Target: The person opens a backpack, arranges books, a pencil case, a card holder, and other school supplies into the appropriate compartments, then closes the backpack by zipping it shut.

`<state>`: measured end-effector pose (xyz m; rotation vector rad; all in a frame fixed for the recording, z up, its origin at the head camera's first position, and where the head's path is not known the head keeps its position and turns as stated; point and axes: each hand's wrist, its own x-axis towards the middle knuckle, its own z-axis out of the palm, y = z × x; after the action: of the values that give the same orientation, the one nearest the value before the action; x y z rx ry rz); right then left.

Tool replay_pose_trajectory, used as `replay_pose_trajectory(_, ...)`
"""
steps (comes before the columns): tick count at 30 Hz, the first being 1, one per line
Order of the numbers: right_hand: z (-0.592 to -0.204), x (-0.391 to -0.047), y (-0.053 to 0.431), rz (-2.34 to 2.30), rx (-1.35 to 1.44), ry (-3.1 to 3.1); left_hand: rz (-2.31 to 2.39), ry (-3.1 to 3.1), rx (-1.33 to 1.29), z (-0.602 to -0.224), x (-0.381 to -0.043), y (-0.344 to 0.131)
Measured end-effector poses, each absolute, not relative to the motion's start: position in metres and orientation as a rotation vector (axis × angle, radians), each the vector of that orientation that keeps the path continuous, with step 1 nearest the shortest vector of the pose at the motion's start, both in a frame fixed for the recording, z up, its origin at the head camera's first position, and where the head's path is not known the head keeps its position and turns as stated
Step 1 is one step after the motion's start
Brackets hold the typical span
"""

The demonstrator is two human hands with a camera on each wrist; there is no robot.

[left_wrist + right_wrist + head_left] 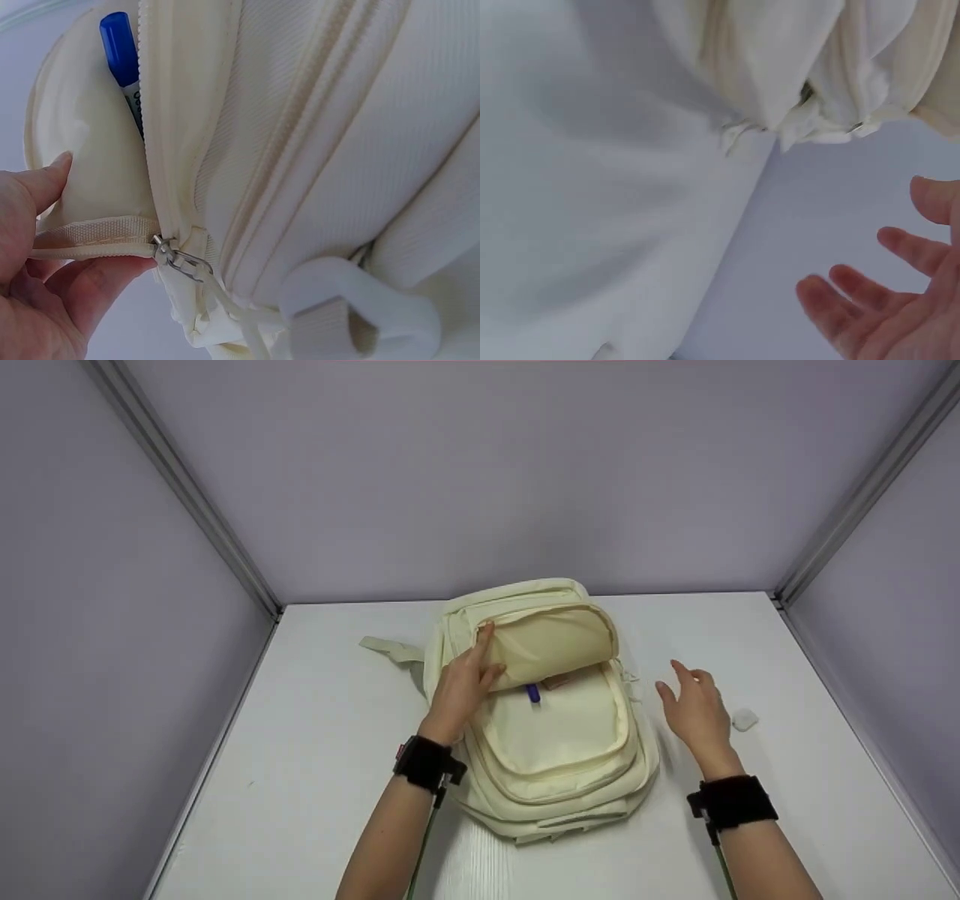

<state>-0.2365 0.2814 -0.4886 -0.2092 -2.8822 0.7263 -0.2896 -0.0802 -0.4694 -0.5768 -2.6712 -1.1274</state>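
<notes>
A cream backpack [559, 735] lies on the white table with its front pocket unzipped and the pocket flap [559, 641] folded up. My left hand [463, 682] holds the flap by its left edge. In the left wrist view, the thumb [52, 180] lies on the flap's inner side and the fingers are behind the zipper edge. A pen or marker with a blue cap [120, 49] sticks out of the pocket, its lower part hidden. My right hand [697, 709] hovers right of the backpack, fingers spread and holding nothing.
A small white rounded object [745, 720] lies on the table [300, 780] just right of my right hand. A strap [390, 649] extends from the backpack's left side. Inside the pocket opening a pinkish item [555, 682] shows partly. Grey panels [517, 472] surround the table.
</notes>
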Motion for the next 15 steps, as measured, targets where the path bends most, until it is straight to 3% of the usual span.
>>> replay_pose_trajectory(7, -0.518, -0.232, 0.333, 0.665, -0.558, -3.116, -1.117, -2.657, -0.577, -0.47, -0.289, -0.08)
replay_pose_trajectory(15, -0.532, -0.223, 0.355, 0.73, -0.669, -3.176, -1.096, -2.665, -0.576, -0.469, -0.289, -0.079)
